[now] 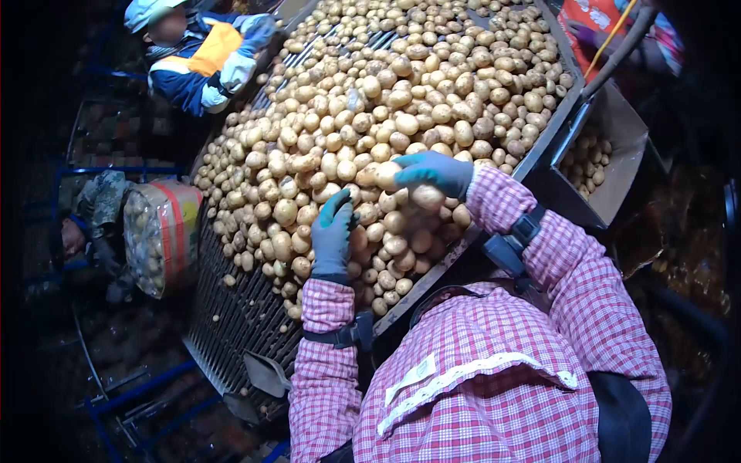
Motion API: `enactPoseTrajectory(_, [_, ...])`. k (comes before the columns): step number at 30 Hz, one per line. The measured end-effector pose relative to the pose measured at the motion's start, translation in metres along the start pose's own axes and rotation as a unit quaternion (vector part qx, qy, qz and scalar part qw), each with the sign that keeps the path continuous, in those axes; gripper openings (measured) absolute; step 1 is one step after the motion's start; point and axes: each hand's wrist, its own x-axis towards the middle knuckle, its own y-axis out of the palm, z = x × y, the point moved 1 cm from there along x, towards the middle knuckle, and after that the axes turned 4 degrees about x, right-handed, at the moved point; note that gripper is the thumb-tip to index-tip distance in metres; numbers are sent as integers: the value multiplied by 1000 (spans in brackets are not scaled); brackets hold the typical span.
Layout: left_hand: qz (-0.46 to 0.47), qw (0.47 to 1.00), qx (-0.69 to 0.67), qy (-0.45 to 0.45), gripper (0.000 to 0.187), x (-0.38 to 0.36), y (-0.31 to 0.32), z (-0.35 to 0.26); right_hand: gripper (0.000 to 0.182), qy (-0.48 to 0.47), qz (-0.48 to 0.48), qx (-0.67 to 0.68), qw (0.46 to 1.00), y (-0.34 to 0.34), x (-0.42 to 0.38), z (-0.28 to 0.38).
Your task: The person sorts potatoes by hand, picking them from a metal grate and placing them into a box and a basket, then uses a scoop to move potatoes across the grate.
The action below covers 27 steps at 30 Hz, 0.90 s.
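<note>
A large heap of pale yellow-brown potatoes (363,123) covers a slatted metal sorting table (231,332). My right hand (438,173), in a grey and teal glove, reaches leftward over the near part of the heap. Its fingertips grip a long potato (378,176), and another potato (427,197) shows just under the palm, slightly blurred. My left hand (333,235), gloved the same way, rests against the potatoes to the left. Its fingers point up with the thumb apart, and I see nothing held in it.
Across the table a person (204,58) in a blue jacket leans at its edge. A filled bag of potatoes (162,235) stands at the left beside another person. On the right are a cardboard box (617,154) holding potatoes and a metal pole (621,54). A small scoop-like plate (266,374) sits at the lower left.
</note>
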Motion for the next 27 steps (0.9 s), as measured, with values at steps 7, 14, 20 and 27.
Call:
enactPoseTrajectory(7, [52,997,46,30,34,10,24,0,66,-49,146,461,874,-58,-95,-22])
enactPoseTrajectory(14, [168,982,68,58,37,41,99,-25,46,-168,-221,372,886,-86,-236,-54])
enactPoseTrajectory(20, [239,962,114,64,36,55,149,-41,49,-281,-383,487,733,-106,-363,-119])
enactPoseTrajectory(27, [295,947,110,62,38,50,186,-49,38,-305,-671,384,556,-248,-557,-96])
